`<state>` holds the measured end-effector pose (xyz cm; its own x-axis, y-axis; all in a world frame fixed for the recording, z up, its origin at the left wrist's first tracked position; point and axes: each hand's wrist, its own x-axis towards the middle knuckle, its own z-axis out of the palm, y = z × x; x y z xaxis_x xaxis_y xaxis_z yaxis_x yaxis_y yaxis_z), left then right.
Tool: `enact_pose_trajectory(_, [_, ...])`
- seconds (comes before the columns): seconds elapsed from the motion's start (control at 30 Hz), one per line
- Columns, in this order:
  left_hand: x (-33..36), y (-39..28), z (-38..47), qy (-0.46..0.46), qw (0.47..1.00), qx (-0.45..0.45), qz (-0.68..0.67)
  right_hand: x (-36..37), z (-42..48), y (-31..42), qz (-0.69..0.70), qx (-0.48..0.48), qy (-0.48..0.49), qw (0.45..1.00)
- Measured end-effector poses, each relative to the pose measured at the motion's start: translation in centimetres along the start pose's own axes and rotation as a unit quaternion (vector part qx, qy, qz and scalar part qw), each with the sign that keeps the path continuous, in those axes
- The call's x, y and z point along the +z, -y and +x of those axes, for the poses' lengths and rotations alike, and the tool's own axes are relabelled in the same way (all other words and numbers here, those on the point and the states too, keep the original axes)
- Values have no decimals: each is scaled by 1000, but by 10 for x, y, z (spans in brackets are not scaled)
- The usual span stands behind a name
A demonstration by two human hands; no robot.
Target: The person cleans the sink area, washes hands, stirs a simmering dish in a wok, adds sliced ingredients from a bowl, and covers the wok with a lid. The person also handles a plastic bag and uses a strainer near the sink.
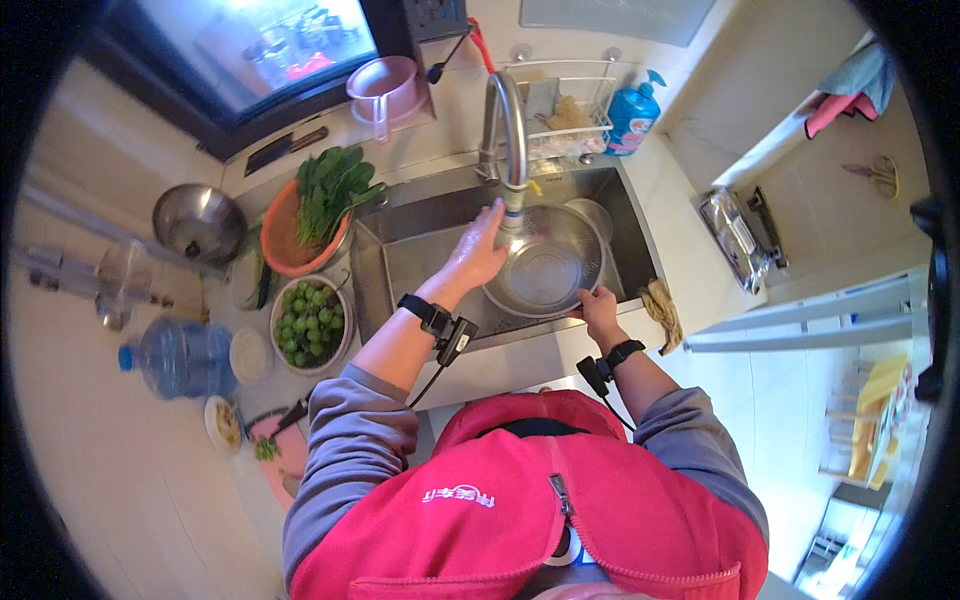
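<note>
A round perforated metal colander (551, 262) stands tilted or level, I cannot tell which, in the stainless steel sink (420, 270), below the curved faucet (516, 135). My right hand (598, 309) grips its near right rim. My left hand (480, 251), wet and with nothing visible in it, is beside the faucet's spout end, over the colander's left side; whether it touches the spout is unclear. Part of a pale round dish (594, 217) shows behind the colander.
Left of the sink are a bowl of green grapes (309, 322), an orange basket (281, 247) with leafy greens (334, 191) and a metal bowl (199, 225). A knife (292, 415) lies on a pink cutting board (281, 457). A rag (661, 315) hangs at the sink's right front corner.
</note>
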<state>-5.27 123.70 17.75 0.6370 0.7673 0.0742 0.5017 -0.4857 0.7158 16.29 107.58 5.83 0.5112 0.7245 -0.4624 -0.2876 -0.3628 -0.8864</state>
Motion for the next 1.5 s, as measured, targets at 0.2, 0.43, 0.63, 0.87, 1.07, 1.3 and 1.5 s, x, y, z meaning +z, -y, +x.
enact_pose_trajectory(0.2, [-9, 32, 83, 157, 970, 174, -57, 13, 4, -12, 9, -16, -47, 999])
enact_pose_trajectory(0.43, [-22, 137, 166, 113, 943, 29, 313, 33, 1, -14, -35, 16, -113, 993])
enact_pose_trajectory(0.63, [-5, 169, 183, 96, 955, 61, 276, 49, -6, -14, -23, -4, -133, 991])
enact_pose_trajectory(0.87, [-8, 150, 178, 116, 953, 46, 276, 52, 10, -21, -93, -15, -151, 984])
enact_pose_trajectory(1.07, [1, 146, 170, 155, 954, 19, 254, 57, 10, -10, -82, -6, -191, 978])
enact_pose_trajectory(1.3, [4, 161, 180, 158, 955, 10, 250, 50, 0, 13, -280, -65, -210, 934])
enact_pose_trajectory(1.5, [12, 158, 189, 132, 974, 41, 181, 33, -21, 36, -219, -27, -180, 959])
